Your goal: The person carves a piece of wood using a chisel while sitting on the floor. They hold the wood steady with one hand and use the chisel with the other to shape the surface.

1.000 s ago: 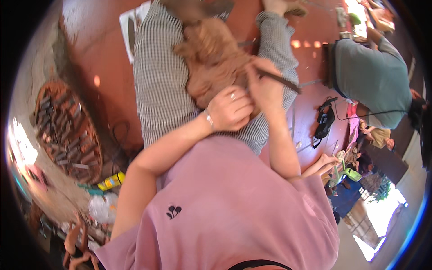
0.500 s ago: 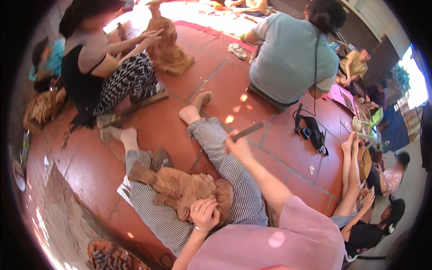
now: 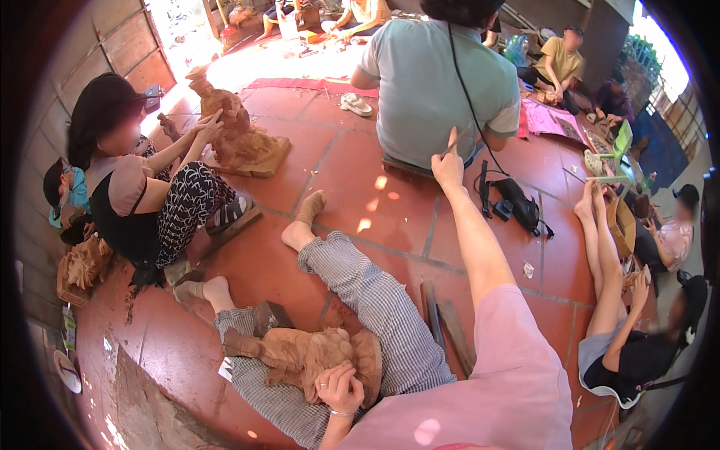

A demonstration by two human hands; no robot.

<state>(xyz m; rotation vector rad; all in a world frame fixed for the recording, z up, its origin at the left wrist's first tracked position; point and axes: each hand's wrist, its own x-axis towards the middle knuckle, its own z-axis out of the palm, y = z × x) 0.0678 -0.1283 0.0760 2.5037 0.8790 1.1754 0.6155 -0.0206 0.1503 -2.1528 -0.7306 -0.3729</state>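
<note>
A carved wooden figure [image 3: 300,356], reddish-brown and lying on its side, rests across the lap of a person seated on a red tiled floor [image 3: 330,172], legs in checked trousers [image 3: 375,300] stretched out ahead. The left hand [image 3: 339,388] lies on the carving's near end, fingers curled closed against the wood, a thin bracelet at the wrist. The right hand [image 3: 448,166] is raised at arm's length, fingers closed around a slim carving tool [image 3: 454,144] that points up toward the back of a person in a grey-green shirt [image 3: 439,82] sitting just ahead. Two wooden sticks [image 3: 444,330] lie on the floor beside the right leg. To the left, a seated person in a dark cap and patterned trousers [image 3: 139,195] has both hands on a taller wooden sculpture [image 3: 236,135] standing upright on the tiles. A black bag [image 3: 517,204] lies near the grey-green shirt. At the right, another person's bare legs [image 3: 600,247] stretch upward across the floor, with more people seated in the sunlit background.
</note>
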